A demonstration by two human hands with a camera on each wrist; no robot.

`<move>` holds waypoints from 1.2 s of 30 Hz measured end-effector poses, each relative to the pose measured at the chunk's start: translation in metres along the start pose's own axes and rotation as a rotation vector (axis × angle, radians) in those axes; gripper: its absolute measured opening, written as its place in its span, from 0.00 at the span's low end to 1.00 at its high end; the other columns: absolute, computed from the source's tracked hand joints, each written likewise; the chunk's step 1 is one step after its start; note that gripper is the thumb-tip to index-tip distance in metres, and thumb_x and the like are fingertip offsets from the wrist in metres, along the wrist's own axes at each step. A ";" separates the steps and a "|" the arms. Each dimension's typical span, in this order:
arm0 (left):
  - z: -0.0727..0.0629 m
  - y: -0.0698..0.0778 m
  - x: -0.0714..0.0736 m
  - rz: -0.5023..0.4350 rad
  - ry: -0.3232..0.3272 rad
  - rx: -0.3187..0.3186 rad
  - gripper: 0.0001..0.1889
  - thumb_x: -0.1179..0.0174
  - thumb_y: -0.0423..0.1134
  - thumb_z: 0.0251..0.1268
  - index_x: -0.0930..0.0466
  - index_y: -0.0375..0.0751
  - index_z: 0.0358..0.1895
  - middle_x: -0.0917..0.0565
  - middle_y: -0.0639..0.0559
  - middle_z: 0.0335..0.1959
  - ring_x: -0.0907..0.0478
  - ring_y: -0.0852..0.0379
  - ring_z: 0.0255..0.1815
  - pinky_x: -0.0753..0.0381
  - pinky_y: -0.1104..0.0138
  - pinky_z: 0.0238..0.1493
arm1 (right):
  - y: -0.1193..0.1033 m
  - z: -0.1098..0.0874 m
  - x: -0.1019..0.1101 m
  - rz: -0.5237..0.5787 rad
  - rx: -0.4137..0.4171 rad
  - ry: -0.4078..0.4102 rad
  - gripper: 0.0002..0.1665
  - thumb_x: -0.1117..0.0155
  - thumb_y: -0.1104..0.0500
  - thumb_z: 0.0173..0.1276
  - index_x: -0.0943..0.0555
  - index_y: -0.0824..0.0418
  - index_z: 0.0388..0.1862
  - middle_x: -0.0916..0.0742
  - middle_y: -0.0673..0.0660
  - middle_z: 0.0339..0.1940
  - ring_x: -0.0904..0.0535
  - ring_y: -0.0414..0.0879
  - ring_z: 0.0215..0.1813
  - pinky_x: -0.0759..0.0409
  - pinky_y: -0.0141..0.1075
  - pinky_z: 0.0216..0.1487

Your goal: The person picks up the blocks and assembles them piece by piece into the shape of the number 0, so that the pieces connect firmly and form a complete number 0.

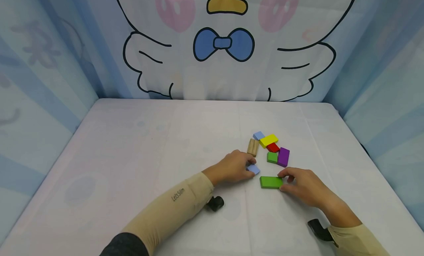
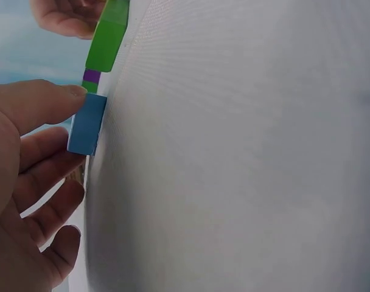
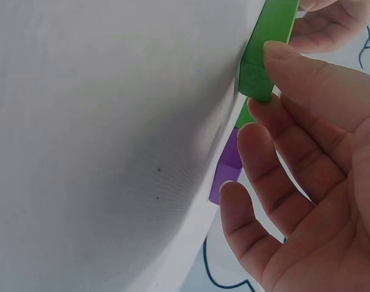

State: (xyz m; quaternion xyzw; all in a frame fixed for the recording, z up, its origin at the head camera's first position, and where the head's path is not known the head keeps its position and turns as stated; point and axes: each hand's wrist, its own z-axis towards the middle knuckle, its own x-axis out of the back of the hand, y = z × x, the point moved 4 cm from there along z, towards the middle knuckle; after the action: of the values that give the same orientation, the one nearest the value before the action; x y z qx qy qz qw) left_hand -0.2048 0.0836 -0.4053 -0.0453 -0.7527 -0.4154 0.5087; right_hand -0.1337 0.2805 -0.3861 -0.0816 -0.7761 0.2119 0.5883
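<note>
Lower right: the right hand pinches a long, sideways green block; the left hand pinches a blue block just up-left.

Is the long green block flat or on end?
Flat: the head view shows the long green block with its broad face up.

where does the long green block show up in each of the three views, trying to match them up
head: the long green block is right of centre, below mid-height, its right end between the fingers and thumb of the right hand
left wrist: at the top edge, left of centre
right wrist: at the top edge, right of centre
shared landmark: the purple block, partly hidden in both wrist views
</note>
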 end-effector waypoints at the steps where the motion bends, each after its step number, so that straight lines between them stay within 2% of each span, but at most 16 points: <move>1: 0.000 -0.001 0.000 -0.007 -0.004 -0.005 0.20 0.33 0.44 0.67 0.18 0.44 0.60 0.16 0.56 0.52 0.25 0.60 0.50 0.26 0.72 0.52 | 0.000 0.000 0.000 0.001 0.002 -0.001 0.21 0.26 0.57 0.63 0.18 0.60 0.54 0.17 0.51 0.40 0.25 0.49 0.43 0.23 0.44 0.43; 14: -0.001 -0.002 0.000 -0.034 -0.051 -0.029 0.18 0.33 0.42 0.66 0.18 0.43 0.58 0.16 0.58 0.50 0.26 0.62 0.48 0.27 0.74 0.50 | -0.005 -0.003 -0.003 0.003 0.027 0.004 0.18 0.27 0.58 0.63 0.17 0.59 0.52 0.17 0.49 0.40 0.25 0.48 0.42 0.23 0.44 0.44; 36: -0.007 -0.003 0.001 -0.032 -0.065 -0.048 0.18 0.31 0.42 0.64 0.17 0.43 0.56 0.15 0.60 0.47 0.25 0.64 0.46 0.28 0.75 0.53 | -0.012 -0.005 -0.008 0.004 0.037 -0.009 0.18 0.26 0.59 0.62 0.17 0.59 0.51 0.16 0.48 0.41 0.25 0.47 0.42 0.22 0.43 0.44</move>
State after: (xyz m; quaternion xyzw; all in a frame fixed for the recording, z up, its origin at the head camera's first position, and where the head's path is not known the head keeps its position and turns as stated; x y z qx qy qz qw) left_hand -0.2018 0.0767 -0.4057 -0.0590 -0.7595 -0.4396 0.4760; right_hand -0.1250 0.2680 -0.3869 -0.0712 -0.7747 0.2275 0.5857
